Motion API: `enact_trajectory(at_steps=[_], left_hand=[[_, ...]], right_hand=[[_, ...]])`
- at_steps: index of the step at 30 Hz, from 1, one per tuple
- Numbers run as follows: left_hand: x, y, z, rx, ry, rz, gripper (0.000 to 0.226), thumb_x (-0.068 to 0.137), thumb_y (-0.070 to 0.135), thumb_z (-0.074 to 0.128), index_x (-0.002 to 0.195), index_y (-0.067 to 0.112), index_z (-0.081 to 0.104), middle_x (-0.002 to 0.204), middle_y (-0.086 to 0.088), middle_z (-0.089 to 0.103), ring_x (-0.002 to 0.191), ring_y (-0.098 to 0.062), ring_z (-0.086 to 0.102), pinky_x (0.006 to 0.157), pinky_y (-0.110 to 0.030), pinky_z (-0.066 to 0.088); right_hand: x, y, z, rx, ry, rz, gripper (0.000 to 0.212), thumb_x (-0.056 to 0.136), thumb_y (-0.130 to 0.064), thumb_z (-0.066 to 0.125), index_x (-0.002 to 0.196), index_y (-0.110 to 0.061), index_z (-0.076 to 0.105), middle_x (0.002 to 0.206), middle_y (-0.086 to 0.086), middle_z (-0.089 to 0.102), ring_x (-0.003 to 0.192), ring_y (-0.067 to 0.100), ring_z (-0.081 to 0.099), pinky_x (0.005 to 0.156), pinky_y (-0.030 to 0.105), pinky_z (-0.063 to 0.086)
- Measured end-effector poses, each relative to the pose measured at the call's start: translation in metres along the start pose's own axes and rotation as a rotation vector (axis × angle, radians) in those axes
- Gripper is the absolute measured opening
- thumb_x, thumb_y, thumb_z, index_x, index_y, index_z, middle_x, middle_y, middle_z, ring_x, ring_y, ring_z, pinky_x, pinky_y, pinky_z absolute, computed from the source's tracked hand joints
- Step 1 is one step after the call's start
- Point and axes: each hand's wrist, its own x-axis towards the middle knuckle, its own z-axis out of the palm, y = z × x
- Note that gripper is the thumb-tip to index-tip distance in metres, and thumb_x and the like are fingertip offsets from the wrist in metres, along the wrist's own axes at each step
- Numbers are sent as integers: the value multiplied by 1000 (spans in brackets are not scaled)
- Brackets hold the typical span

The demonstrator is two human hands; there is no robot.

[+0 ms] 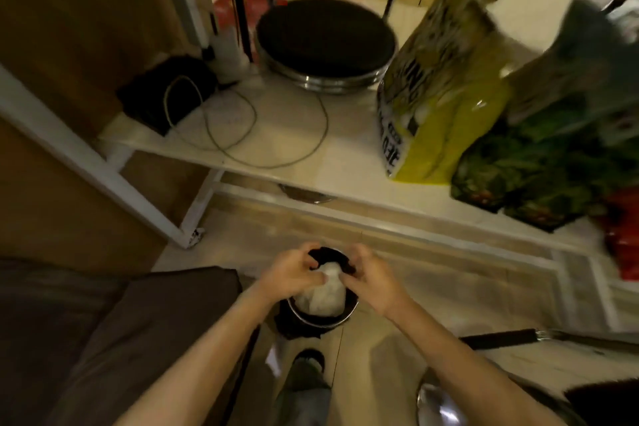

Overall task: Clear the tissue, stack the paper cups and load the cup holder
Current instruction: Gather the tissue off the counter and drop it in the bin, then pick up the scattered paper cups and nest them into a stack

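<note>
A crumpled white tissue [326,290] lies in a small round metal bin [351,313] with a black liner, standing on the floor below me. My left hand [292,273] and my right hand [375,282] are both over the bin's mouth, fingers curled at the far rim. The left fingers touch the tissue's top and the black liner; the right fingers pinch the liner beside the tissue. No paper cups or cup holder are in view.
A low white table [294,135] carries a black round stool seat [325,38], a loose cable [242,121], a black pouch [166,90], a yellow bag [439,97] and green packets [525,176]. A brown sofa cushion [103,339] is at the left. My foot [307,360] is under the bin.
</note>
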Motion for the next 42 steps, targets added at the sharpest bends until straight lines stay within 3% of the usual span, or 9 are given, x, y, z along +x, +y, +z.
enact_trajectory(at_steps=[4, 11, 15, 19, 23, 30, 35, 39, 42], left_hand=[[-71, 91, -31, 109, 41, 145, 62, 75, 20, 70, 130, 19, 42, 105, 0, 59, 94, -9, 56, 77, -13, 45], [-170, 218, -66, 313, 63, 348, 65, 73, 36, 69, 130, 22, 41, 117, -3, 58, 105, -14, 58, 90, -27, 48], [-211, 281, -84, 339, 116, 498, 58, 74, 38, 68, 125, 25, 46, 110, 5, 60, 99, -8, 59, 90, -24, 48], [-232, 331, -102, 271, 179, 574, 49, 73, 39, 68, 118, 30, 51, 105, 5, 62, 93, -3, 61, 78, -17, 48], [-233, 365, -122, 251, 276, 654, 47, 74, 38, 68, 117, 29, 52, 105, 4, 65, 93, -8, 63, 82, -25, 51], [-203, 415, -174, 280, 386, 703, 49, 78, 34, 65, 123, 23, 48, 108, 3, 61, 98, -14, 60, 79, -21, 48], [-171, 442, -213, 265, 461, 719, 51, 78, 36, 64, 124, 22, 48, 110, 3, 58, 96, -11, 56, 69, -13, 41], [-140, 445, -234, 285, 519, 695, 53, 78, 40, 63, 125, 22, 47, 118, 3, 54, 98, -8, 51, 67, -13, 38], [-116, 445, -247, 306, 600, 637, 60, 77, 41, 64, 129, 21, 43, 134, -1, 47, 113, -15, 47, 86, -25, 41]], right_hand=[[-62, -69, -74, -20, 62, -109, 52, 82, -25, 63, 129, -18, 41, 99, 0, 60, 89, 19, 62, 78, 33, 50], [-146, -162, -176, -139, 226, -293, 57, 80, -34, 63, 131, -23, 39, 105, -4, 57, 82, 16, 62, 76, 37, 53], [-184, -202, -227, -165, 339, -409, 58, 80, -43, 61, 130, -26, 39, 113, -3, 62, 89, 14, 63, 80, 36, 54], [-206, -233, -272, -121, 418, -484, 53, 80, -42, 62, 128, -30, 41, 105, -6, 61, 86, 9, 62, 80, 33, 54], [-205, -260, -307, -97, 522, -539, 54, 79, -39, 64, 127, -29, 42, 100, -9, 58, 79, 6, 61, 76, 30, 54], [-153, -299, -365, -91, 610, -562, 54, 78, -34, 68, 125, -26, 42, 102, -5, 57, 77, 6, 59, 69, 21, 49], [-117, -318, -408, -19, 620, -504, 55, 77, -33, 69, 126, -23, 45, 110, -1, 57, 87, 11, 58, 66, 14, 44], [-92, -320, -439, -6, 546, -404, 56, 77, -34, 69, 126, -22, 45, 117, 1, 56, 97, 14, 57, 74, 23, 50], [-69, -318, -464, -21, 458, -309, 59, 75, -34, 71, 126, -21, 46, 122, 3, 55, 104, 19, 58, 85, 32, 50]])
